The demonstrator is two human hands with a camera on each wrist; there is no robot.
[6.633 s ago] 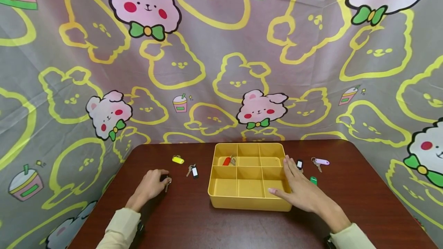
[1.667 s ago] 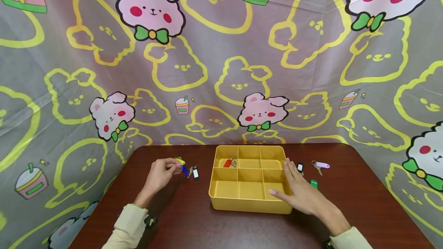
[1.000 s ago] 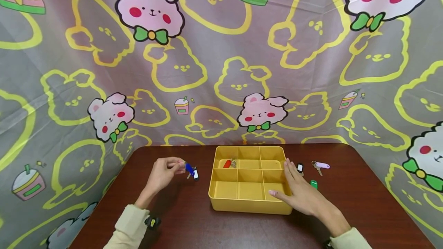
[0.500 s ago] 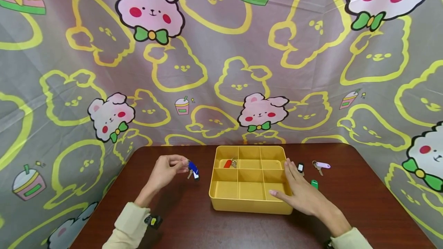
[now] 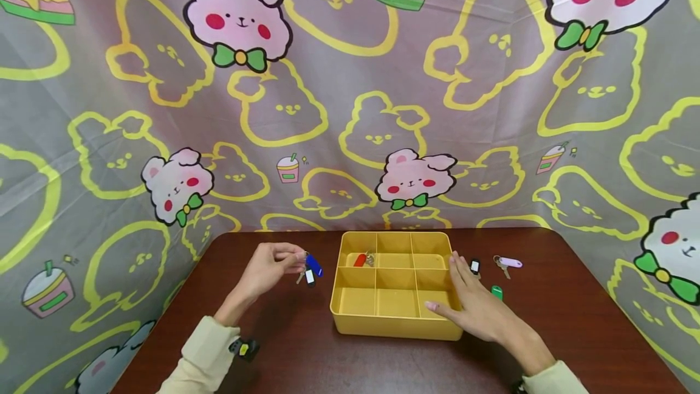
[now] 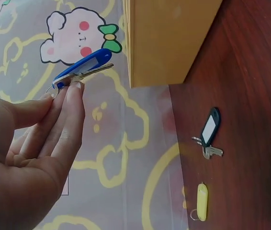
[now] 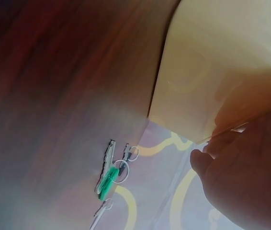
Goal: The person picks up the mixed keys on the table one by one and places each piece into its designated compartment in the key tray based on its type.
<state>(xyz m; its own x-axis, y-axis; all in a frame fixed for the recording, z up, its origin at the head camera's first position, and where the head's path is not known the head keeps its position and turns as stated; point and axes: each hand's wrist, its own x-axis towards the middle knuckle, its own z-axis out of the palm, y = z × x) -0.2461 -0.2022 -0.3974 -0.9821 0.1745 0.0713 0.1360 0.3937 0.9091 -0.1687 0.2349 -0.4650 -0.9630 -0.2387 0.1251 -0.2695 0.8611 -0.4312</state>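
Observation:
Thumb and fingertips of my left hand [image 5: 270, 265] pinch the ring of a blue key tag [image 5: 314, 264], held up left of the yellow box [image 5: 396, 327]. A key [image 6: 93, 73] hangs with it in the left wrist view. Below it on the table lies a black key tag [image 5: 310, 277] with a white label and a key. The yellow key tag [image 6: 202, 202] shows in the left wrist view but is behind the hand from the head. My right hand [image 5: 483, 309] rests on the box's right rim, fingers extended. A red key tag [image 5: 360, 259] with keys lies in the back-left compartment.
Right of the box lie another black key tag [image 5: 475, 266], a lilac key tag [image 5: 511, 262] with a key, and a green key tag [image 5: 496, 291], partly covered by the right hand. A patterned curtain [image 5: 328, 199] hangs behind the brown table [image 5: 295, 357].
My left hand has lifted the blue key tag from the table's left side and carried it right, past the yellow tag, towards the box. The right hand has stayed on the rim.

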